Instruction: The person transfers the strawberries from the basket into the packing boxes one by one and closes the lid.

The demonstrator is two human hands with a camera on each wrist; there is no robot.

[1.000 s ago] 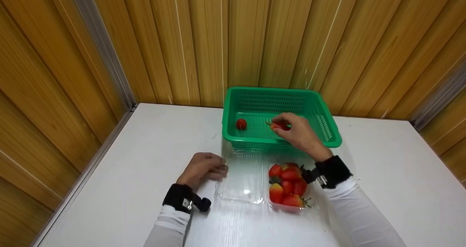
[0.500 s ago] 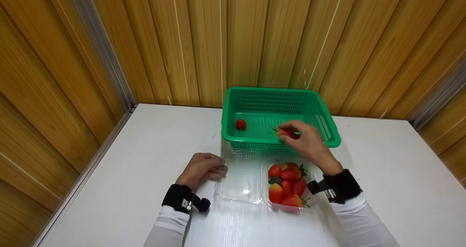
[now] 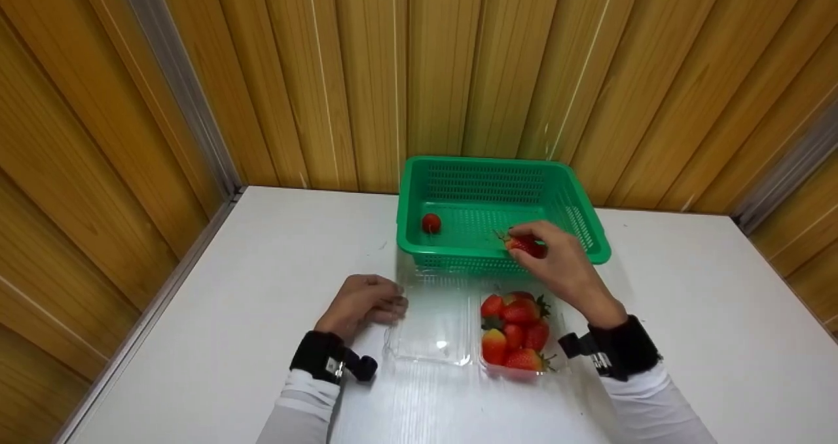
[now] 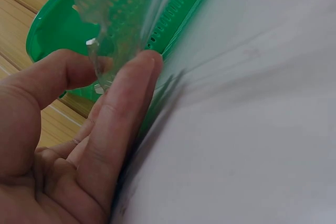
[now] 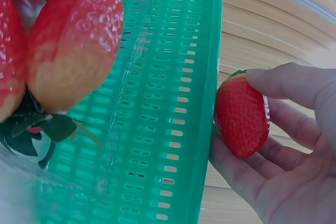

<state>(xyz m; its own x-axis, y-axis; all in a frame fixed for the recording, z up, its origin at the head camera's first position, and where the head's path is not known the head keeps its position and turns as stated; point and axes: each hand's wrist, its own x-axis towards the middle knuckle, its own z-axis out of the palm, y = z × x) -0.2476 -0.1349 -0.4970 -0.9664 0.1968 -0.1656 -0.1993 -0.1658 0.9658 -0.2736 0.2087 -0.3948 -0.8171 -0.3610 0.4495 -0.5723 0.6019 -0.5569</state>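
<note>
My right hand (image 3: 564, 267) pinches a red strawberry (image 5: 243, 115) between thumb and fingers, above the front rim of the green basket (image 3: 471, 251). Its leafy end points left in the head view. A clear plastic clamshell box stands before the basket, its tray (image 3: 512, 370) piled with several strawberries (image 3: 522, 312). To the left lies the opened lid (image 3: 432, 329) of that box. My left hand (image 3: 363, 305) is at the lid's left edge; in the left wrist view, thumb and fingers (image 4: 118, 114) pinch the clear plastic. One small round red fruit (image 3: 431, 222) sits inside the basket at left.
The white table (image 3: 301, 247) carries everything. Wood-patterned panels (image 3: 327, 90) rise behind the basket and along both sides, with a grey metal post (image 3: 190, 97) in the back left corner. Each wrist wears a black camera strap (image 3: 625, 346).
From over the basket's middle, my right hand has drawn the strawberry toward the front rim and slightly right. My left hand has stayed at the lid's edge.
</note>
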